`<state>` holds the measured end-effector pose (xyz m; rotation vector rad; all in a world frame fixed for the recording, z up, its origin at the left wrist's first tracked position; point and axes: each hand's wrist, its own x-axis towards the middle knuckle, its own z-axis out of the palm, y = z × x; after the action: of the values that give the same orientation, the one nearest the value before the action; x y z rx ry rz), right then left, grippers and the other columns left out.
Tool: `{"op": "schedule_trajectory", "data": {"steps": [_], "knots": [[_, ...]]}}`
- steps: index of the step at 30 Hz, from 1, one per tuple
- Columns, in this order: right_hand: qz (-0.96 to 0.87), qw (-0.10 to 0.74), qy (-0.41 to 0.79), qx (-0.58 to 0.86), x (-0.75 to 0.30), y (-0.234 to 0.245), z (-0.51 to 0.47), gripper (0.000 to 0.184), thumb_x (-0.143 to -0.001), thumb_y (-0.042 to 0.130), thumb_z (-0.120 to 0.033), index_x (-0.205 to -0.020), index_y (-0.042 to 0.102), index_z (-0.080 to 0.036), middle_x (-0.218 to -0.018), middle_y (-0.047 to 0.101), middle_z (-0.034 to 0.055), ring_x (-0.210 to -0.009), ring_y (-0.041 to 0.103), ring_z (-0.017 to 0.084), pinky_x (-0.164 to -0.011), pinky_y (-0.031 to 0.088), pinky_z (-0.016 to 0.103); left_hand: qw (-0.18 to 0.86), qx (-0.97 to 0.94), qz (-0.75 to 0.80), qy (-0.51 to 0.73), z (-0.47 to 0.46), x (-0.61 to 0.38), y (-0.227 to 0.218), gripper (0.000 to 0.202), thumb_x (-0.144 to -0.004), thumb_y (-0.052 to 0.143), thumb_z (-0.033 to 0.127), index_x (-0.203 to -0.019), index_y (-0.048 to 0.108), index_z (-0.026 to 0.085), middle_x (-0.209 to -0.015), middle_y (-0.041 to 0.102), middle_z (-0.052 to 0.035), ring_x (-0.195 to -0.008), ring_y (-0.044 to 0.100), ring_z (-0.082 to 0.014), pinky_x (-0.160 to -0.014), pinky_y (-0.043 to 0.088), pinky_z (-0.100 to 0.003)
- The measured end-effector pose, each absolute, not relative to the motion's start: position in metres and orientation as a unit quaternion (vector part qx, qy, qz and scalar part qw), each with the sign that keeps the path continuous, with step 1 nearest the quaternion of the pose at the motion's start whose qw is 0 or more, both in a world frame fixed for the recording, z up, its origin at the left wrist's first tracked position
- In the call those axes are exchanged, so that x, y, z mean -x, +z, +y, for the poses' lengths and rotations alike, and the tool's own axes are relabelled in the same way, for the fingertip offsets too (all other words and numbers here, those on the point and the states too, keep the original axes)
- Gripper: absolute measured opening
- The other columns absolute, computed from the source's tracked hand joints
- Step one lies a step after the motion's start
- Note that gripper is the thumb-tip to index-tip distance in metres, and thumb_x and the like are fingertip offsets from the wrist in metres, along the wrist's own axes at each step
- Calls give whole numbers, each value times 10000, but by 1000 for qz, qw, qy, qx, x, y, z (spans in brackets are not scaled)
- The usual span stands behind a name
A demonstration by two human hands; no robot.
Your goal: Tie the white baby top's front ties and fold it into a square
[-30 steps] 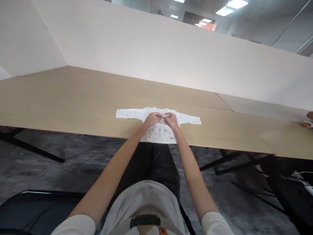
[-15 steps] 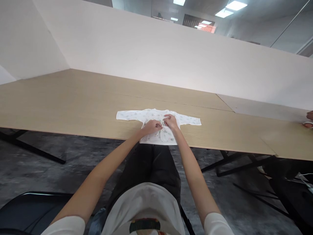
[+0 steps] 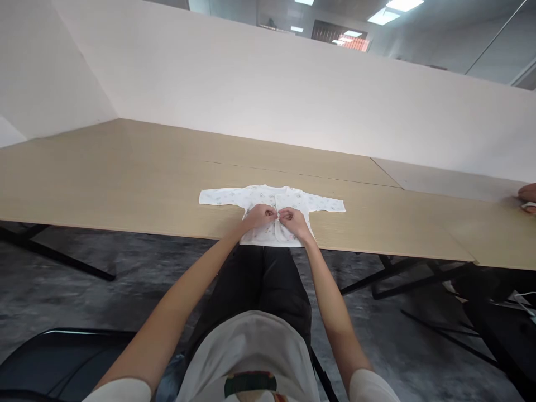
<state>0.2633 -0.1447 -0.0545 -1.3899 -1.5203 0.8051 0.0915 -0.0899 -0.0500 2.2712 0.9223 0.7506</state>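
Baby jacket (image 3: 262,237): white printed cotton, flat, sleeves spread, front flap overlapping, on the wooden table (image 3: 125,167), near its front edge.
Left hand (image 3: 260,216): narrow pinch on the jacket's front opening.
Right hand (image 3: 294,221): narrow pinch too, fingertips just beside the left's.
Change: right hand has slid down, level with the left.
Nearby: another person's hand (image 3: 528,195), far right, at the table.

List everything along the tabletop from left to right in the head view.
Sleeve of a white printed cloth baby top → person's left hand → person's right hand → that top's other sleeve → another person's hand
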Motion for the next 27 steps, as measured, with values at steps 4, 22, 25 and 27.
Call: {"op": "schedule_trajectory", "data": {"steps": [4,22,25,27], "knots": [[-610,477,292,561,-260,-60,-147,145,-622,543,-177,-756,596,-193,-719,632,-13,-684,589,133,-696,481,260,314,-837,339,295,-93,-90,-47,224,-708,538,235,-801,735,182,-821,714,-30,-771,614,-158,-721,463,-258],[-596,486,303,563,-257,-61,-151,252,-730,533,-228,-979,568,-211,-721,654,-21,-668,639,136,-695,511,262,339,-818,342,315,-95,-89,-45,294,-723,672,421,-852,737,165,-801,695,-44,-734,588,-153,-710,471,-277],[-585,487,321,563,-256,-58,-152,257,-736,549,-248,-990,569,-213,-714,655,-18,-629,635,139,-661,508,262,324,-823,338,321,-93,-90,-49,314,-739,666,448,-860,735,167,-775,680,-29,-721,581,-141,-698,464,-264],[-578,488,325,568,-255,-57,-152,271,-717,560,-248,-985,572,-213,-696,643,-25,-609,623,140,-640,500,259,315,-830,333,317,-92,-90,-51,311,-732,676,432,-894,738,174,-779,677,-22,-720,579,-134,-694,463,-256]]}}
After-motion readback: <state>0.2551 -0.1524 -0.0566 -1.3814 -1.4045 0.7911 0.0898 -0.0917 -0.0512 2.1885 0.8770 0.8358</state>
